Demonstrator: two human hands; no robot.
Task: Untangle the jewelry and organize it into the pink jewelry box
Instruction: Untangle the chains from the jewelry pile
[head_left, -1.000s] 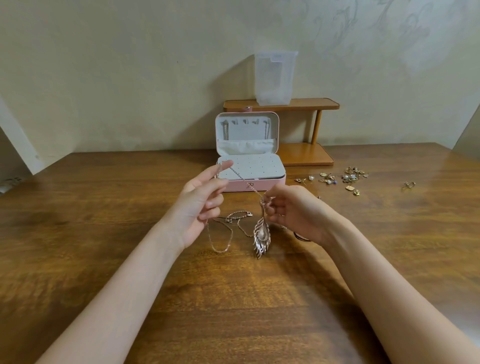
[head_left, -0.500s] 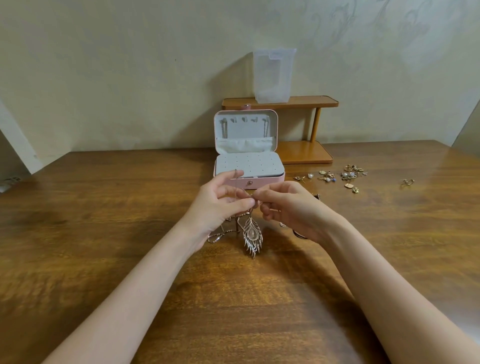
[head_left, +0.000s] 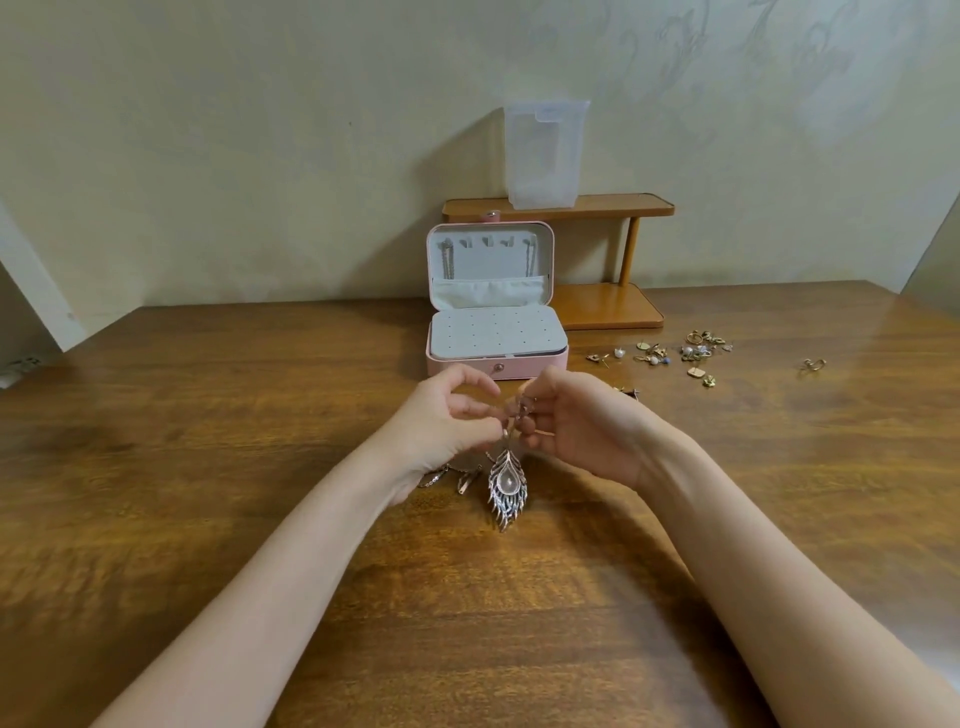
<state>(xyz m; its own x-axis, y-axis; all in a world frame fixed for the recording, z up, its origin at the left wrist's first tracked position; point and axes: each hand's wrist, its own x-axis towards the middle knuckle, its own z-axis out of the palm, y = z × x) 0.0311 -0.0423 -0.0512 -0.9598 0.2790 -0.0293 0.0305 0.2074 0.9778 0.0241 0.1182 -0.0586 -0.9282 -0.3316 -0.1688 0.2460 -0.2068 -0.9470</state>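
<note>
A necklace with a feather-shaped pendant (head_left: 506, 486) hangs between my two hands just in front of the open pink jewelry box (head_left: 496, 364). My left hand (head_left: 447, 421) and my right hand (head_left: 576, 421) both pinch the thin chain right above the pendant, fingertips almost touching. More chain (head_left: 449, 475) lies tangled on the table under my left hand. The box's lid stands upright with two chains hanging inside it, and a grey earring panel covers the base.
Several loose earrings (head_left: 675, 353) lie scattered on the wooden table right of the box, one more earring (head_left: 811, 365) farther right. Behind the box stands a small two-tier wooden shelf (head_left: 613, 306) with a clear plastic container (head_left: 545, 153) on top.
My hands came together from a spread position, where the left held the chain stretched up toward the box. The pendant has risen slightly and hangs closer to the box.
</note>
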